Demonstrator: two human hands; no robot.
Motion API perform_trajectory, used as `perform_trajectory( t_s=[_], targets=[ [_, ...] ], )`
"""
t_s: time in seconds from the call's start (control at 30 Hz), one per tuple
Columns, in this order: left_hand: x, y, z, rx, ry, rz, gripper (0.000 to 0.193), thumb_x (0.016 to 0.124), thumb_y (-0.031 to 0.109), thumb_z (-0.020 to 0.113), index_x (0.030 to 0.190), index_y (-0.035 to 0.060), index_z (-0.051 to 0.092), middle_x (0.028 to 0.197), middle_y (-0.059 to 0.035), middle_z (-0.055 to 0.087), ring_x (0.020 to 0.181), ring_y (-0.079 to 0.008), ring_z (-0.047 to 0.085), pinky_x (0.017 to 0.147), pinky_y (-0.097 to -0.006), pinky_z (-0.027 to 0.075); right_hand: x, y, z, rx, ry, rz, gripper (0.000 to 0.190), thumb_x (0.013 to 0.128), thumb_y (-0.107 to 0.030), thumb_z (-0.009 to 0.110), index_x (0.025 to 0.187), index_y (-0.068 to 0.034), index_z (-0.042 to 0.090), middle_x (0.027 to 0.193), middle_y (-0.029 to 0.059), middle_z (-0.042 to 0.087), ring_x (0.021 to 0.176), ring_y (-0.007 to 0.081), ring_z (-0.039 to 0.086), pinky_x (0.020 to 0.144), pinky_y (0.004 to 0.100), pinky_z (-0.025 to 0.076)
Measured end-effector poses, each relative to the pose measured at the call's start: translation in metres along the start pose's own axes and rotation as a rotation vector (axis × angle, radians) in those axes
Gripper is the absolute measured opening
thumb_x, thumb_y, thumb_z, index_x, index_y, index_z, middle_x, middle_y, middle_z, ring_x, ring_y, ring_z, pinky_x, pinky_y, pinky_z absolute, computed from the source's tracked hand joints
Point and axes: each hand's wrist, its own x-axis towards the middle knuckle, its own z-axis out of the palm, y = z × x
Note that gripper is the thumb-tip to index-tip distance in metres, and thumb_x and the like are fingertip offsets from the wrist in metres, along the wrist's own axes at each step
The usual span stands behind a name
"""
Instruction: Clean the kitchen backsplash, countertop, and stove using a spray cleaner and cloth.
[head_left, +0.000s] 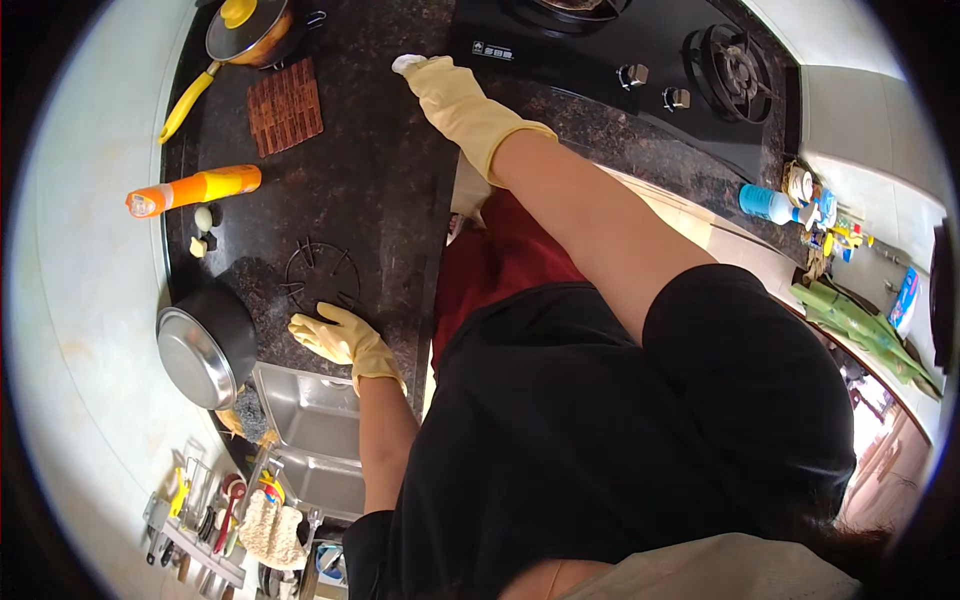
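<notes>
My right hand, in a pale yellow rubber glove, presses a white cloth or pad on the dark speckled stone countertop by the gas hob's edge. Most of the cloth is hidden under the fingers. My left hand, gloved alike, is beside the sink with thumb and fingers apart and nothing seen in it. Just beyond its fingers a round black wire pan support lies on the counter; whether they touch I cannot tell.
A black gas hob adjoins the counter. Along the wall are a yellow-handled pan, a slatted wooden trivet, an orange-yellow bottle, a small egg-shaped object and a dark pot with a steel bowl. The steel sink is beside my left arm.
</notes>
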Motion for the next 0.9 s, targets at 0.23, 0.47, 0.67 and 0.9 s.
perform_trajectory(
  t_s=[0.23, 0.47, 0.67, 0.9],
  targets=[
    [0.001, -0.005, 0.007, 0.009, -0.001, 0.019, 0.074, 0.107, 0.048, 0.039, 0.152, -0.0109, 0.039, 0.158, -0.0361, 0.036, 0.148, -0.0487, 0.035, 0.124, -0.0513, 0.028, -0.024, 0.020, -0.002, -0.233, 0.229, -0.157, 0.029, 0.088, -0.009, 0.066, 0.116, -0.005, 0.064, 0.094, 0.0172, 0.071, 0.087, 0.0305, 0.072, 0.063, 0.0400, 0.060],
    [0.000, -0.014, 0.011, -0.019, 0.059, 0.063, 0.071, 0.105, 0.045, 0.048, 0.149, -0.0107, 0.045, 0.153, -0.0370, 0.042, 0.143, -0.0501, 0.041, 0.122, -0.0524, 0.033, -0.089, 0.103, -0.038, -0.108, 0.120, -0.108, 0.033, 0.085, -0.011, 0.065, 0.117, 0.000, 0.065, 0.108, 0.0171, 0.072, 0.094, 0.0324, 0.071, 0.075, 0.0420, 0.059],
    [0.005, -0.017, 0.002, -0.059, -0.089, -0.024, 0.077, 0.104, 0.052, 0.046, 0.152, -0.0081, 0.042, 0.160, -0.0335, 0.035, 0.148, -0.0459, 0.035, 0.125, -0.0498, 0.029, -0.163, 0.193, -0.065, -0.115, 0.134, 0.024, 0.031, 0.089, -0.010, 0.060, 0.119, -0.005, 0.065, 0.100, 0.0178, 0.073, 0.089, 0.0367, 0.072, 0.074, 0.0484, 0.059],
    [-0.002, 0.005, -0.024, -0.049, -0.121, -0.138, 0.082, 0.102, 0.060, 0.046, 0.156, -0.0015, 0.039, 0.164, -0.0276, 0.033, 0.146, -0.0437, 0.041, 0.123, -0.0478, 0.035, -0.247, 0.301, -0.083, -0.167, 0.164, 0.155, 0.024, 0.095, -0.011, 0.053, 0.115, -0.010, 0.066, 0.104, 0.0139, 0.074, 0.092, 0.0357, 0.072, 0.078, 0.0478, 0.060]
  ],
)
